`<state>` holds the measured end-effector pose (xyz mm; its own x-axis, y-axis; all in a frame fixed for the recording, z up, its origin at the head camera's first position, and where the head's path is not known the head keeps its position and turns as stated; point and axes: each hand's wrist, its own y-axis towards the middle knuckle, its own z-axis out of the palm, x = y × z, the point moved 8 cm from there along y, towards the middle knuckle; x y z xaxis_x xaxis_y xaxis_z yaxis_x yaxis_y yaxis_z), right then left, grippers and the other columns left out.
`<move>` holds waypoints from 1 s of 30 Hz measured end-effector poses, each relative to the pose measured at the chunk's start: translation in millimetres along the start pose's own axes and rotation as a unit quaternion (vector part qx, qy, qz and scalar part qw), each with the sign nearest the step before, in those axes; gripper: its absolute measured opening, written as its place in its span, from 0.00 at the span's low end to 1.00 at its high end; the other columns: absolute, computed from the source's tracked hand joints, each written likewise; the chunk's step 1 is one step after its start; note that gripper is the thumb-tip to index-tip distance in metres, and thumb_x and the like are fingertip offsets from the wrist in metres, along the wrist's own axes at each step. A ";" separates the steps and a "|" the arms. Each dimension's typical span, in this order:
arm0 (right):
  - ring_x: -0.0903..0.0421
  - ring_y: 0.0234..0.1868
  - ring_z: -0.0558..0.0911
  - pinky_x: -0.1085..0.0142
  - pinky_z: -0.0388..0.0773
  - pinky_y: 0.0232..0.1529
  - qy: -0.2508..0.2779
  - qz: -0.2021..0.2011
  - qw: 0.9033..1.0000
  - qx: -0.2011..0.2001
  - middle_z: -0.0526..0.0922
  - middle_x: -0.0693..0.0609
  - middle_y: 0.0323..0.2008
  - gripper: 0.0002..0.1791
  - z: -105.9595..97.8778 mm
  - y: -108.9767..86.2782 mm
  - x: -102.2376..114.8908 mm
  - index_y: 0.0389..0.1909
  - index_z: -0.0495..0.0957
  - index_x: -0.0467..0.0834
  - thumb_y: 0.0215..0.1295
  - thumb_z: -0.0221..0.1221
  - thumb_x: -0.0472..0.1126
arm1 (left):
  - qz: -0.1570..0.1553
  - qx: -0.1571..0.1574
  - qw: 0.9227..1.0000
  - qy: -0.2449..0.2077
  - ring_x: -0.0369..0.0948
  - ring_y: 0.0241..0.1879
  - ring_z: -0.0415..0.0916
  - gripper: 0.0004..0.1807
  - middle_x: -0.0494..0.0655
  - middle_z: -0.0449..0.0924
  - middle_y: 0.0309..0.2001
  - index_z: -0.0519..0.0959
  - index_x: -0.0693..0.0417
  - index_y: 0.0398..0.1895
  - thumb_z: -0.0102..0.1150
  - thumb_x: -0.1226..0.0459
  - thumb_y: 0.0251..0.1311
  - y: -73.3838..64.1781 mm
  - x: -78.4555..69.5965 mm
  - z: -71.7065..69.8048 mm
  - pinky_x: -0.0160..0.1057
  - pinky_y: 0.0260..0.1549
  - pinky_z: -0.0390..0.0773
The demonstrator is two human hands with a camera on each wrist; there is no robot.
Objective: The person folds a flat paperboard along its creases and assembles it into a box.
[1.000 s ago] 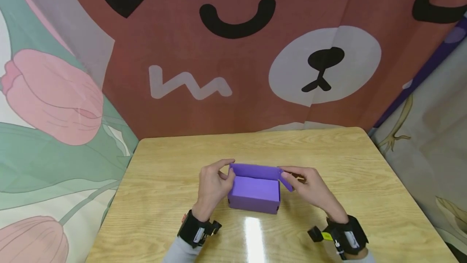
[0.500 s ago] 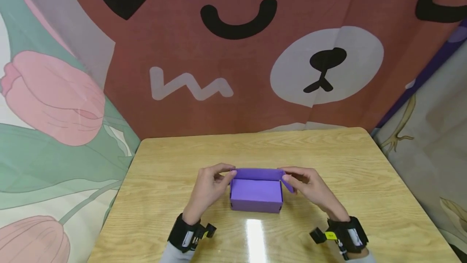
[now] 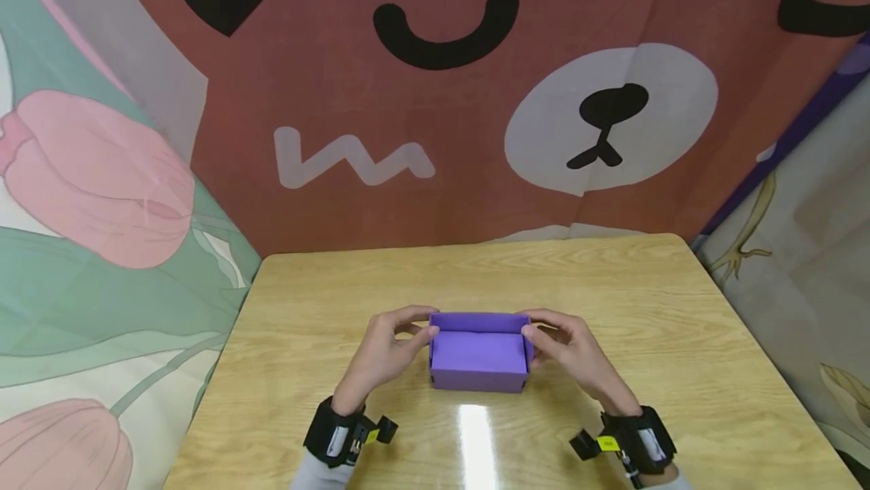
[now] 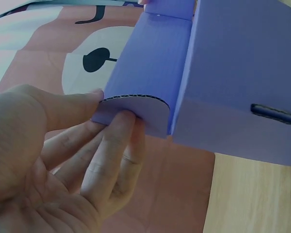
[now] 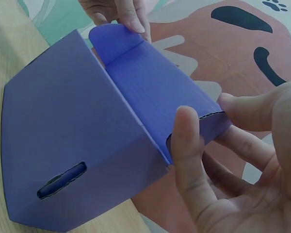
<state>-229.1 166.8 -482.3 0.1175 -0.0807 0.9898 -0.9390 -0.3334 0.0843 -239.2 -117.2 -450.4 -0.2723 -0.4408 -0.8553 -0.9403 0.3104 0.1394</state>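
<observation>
A purple cardboard box [image 3: 479, 354] sits on the table, its long flap [image 3: 479, 322] standing up along the far side. My left hand [image 3: 387, 345] pinches the left end of this flap; in the left wrist view the thumb lies on its corner and the fingers press against the rounded side tab [image 4: 136, 110]. At the other end my right hand [image 3: 574, 346] holds the right corner. In the right wrist view its thumb rests on the flap's edge and a finger touches the right side tab [image 5: 211, 127]. Slots [image 5: 62, 180] show in the box's end walls.
A wood-grain table [image 3: 326, 286] lies under the box. Behind it hangs a brown cloth [image 3: 408, 218] with a bear face, and a flowered cloth [image 3: 122, 309] hangs at the left. Black wrist cameras [image 3: 340, 429] are strapped to both wrists.
The right side tab, splayed outward before, has turned inward in line with the box's end. My left hand has drawn slightly down and left. The flap appears lower than a second ago.
</observation>
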 end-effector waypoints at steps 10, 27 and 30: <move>0.50 0.33 0.90 0.52 0.90 0.34 -0.019 -0.027 0.999 -0.020 0.86 0.38 0.55 0.18 0.5 -6.1 0.3 0.65 0.80 0.32 0.79 0.60 0.34 | 0.000 0.003 1.000 -0.015 0.45 0.51 0.89 0.14 0.43 0.89 0.58 0.88 0.38 0.56 0.70 0.61 0.71 -3.9 1.2 1.8 0.43 0.47 0.89; 0.60 0.56 0.86 0.65 0.88 0.52 -0.050 -0.058 0.997 -0.023 0.86 0.39 0.61 0.18 3.3 -12.2 -0.5 0.63 0.84 0.37 0.75 0.63 0.32 | 0.005 0.009 0.996 -0.086 0.46 0.50 0.88 0.16 0.47 0.89 0.57 0.87 0.55 0.58 0.71 0.67 0.68 -12.7 5.8 10.1 0.38 0.48 0.89; 0.62 0.61 0.84 0.70 0.84 0.55 -0.055 -0.076 0.995 -0.018 0.85 0.38 0.62 0.19 4.1 -13.5 0.6 0.64 0.84 0.38 0.75 0.63 0.30 | 0.019 0.014 0.995 -0.098 0.47 0.51 0.87 0.16 0.49 0.88 0.58 0.87 0.56 0.57 0.70 0.70 0.68 -15.2 5.7 11.5 0.39 0.50 0.88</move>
<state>-214.9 167.4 -483.3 0.2925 -0.1348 0.9467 -0.9180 -0.3167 0.2385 -224.0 -114.8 -463.1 -0.2595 -0.2568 -0.9310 -0.9233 0.3487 0.1611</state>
